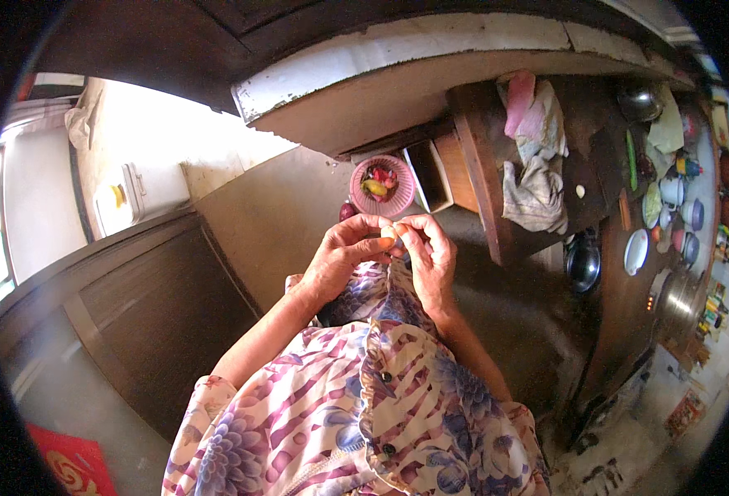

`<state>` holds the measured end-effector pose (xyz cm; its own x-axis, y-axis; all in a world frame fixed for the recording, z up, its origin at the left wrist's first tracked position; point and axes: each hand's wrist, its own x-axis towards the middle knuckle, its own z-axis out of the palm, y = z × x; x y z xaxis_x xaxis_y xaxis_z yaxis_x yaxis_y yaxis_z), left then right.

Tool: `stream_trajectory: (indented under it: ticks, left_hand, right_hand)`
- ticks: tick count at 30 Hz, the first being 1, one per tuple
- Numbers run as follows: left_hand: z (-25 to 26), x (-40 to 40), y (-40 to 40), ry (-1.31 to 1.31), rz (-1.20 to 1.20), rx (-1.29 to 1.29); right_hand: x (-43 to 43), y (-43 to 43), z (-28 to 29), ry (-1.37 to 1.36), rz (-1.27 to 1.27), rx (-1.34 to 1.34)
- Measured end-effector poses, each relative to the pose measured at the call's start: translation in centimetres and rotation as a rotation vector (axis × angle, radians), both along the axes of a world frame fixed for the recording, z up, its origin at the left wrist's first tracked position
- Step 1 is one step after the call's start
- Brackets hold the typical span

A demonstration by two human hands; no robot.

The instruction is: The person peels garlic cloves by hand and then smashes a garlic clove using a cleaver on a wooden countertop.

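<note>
My left hand (333,257) and my right hand (429,260) meet in front of my body. Between their fingertips is a small pale piece (388,232), perhaps a garlic clove; the fingers partly cover it. The thumbs look orange at their tips. Just beyond the hands stands a pink ribbed plastic basket (406,186), with a yellowish piece (374,187) and red and dark scraps inside. A dark red-purple round thing (348,211), perhaps an onion, lies beside the basket, near my left hand.
To the right, a dark wooden table (482,155) bears crumpled cloths (535,195). Farther right are a white oval dish (636,252), a green slender vegetable (631,160), bowls and a metal pot (680,301). An open drawer (429,177) is beside the basket. A dark wooden door (166,310) stands left.
</note>
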<state>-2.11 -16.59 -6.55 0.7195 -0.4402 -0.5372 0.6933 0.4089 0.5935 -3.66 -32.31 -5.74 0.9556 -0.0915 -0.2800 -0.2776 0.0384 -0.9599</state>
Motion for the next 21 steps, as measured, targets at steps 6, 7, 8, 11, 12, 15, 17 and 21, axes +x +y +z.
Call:
stream_trajectory:
  ticks: [6, 7, 8, 11, 12, 15, 17, 21]
  left_hand:
    - [1.2, -0.4, -3.1, 0.014, 0.090, 0.016]
    - [1.1, -0.7, -3.5, 0.006, 0.095, 0.039]
    - [1.0, -0.9, -3.8, -0.002, 0.099, 0.062]
    - [0.7, -1.2, -5.0, -0.017, 0.087, -0.022]
    - [0.4, -1.5, -5.6, 0.040, 0.120, -0.024]
    - [-0.6, -2.5, -7.0, 0.117, 0.189, -0.075]
    - [-0.8, -2.7, -7.5, 0.148, 0.182, -0.134]
    - [-0.6, -2.1, -7.8, 0.172, 0.171, -0.143]
  right_hand:
    - [0.7, -2.8, -0.4, -0.111, 0.066, -0.136]
    - [0.7, -3.3, 0.1, -0.069, 0.090, -0.125]
    - [0.7, -3.7, 0.3, -0.026, 0.114, -0.114]
    - [0.2, -5.3, -0.9, 0.032, 0.080, -0.048]
    - [0.1, -6.0, -1.4, 0.058, 0.079, -0.051]
    - [0.2, -7.7, -2.2, 0.185, 0.003, 0.135]
    - [0.1, -8.5, -4.0, 0.133, -0.009, 0.139]
    - [0.7, -9.9, -6.3, 0.110, 0.085, -0.039]
